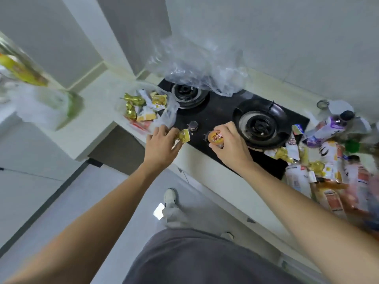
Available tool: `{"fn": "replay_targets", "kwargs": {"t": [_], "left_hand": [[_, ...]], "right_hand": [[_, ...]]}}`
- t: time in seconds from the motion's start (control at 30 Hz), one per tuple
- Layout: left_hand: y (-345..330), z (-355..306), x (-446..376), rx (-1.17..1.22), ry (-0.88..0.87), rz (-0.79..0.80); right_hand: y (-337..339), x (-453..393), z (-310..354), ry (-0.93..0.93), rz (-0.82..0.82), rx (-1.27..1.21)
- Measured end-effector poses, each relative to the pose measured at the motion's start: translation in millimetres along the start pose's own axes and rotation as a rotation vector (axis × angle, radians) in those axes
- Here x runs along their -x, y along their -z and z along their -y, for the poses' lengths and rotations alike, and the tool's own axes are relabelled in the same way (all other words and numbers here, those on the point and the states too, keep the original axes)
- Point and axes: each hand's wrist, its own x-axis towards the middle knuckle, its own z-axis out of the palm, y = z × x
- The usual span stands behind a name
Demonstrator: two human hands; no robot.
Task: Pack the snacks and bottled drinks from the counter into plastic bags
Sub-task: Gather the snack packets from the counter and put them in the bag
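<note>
Grey trousers [196, 261] and one pale shoe [170, 196] on the floor, nearest. Left hand [162, 143], at the near counter [96, 128] edge: grip closed round a yellow snack packet [183, 135], pinched between fingers and thumb, just right of an open clear plastic bag [147, 106] holding gold and yellow wrapped snacks. Right hand [229, 144], over the near edge of the black two-burner hob [221, 113]: grip curled round a small orange-lidded snack cup [215, 137]. Crumpled clear plastic bags [196, 66], far side, over the left burner. Heap of bottled drinks [332, 128] and loose snack packets [285, 153], on the counter right of the hob, blurred. Another filled bag [41, 103], far left, blurred.
</note>
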Motion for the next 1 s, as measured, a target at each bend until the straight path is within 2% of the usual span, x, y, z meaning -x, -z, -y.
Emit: {"fn": "replay_targets", "kwargs": {"t": [0.2,0.47,0.77,0.9,1.0], "left_hand": [[-7.0,114.9,-24.5,0.029,0.121,-0.012],[-1.8,230.9,-114.3,0.070,0.141,0.035],[-9.6,265.2,-213.4,0.085,0.018,0.118],[-18.7,266.7,-227.1,0.078,-0.022,0.229],[-21.3,270.8,-221.4,0.068,-0.061,0.235]], "right_hand": [[-75.2,-77.7,71.6,0.083,0.064,0.028],[-155.7,-199.1,142.5,0.107,0.029,0.137],[-190.4,-279.4,149.8,-0.012,0.074,0.303],[-191.5,-288.6,145.8,-0.063,0.125,0.296],[-190.7,-284.3,141.6,-0.075,0.163,0.298]]}}
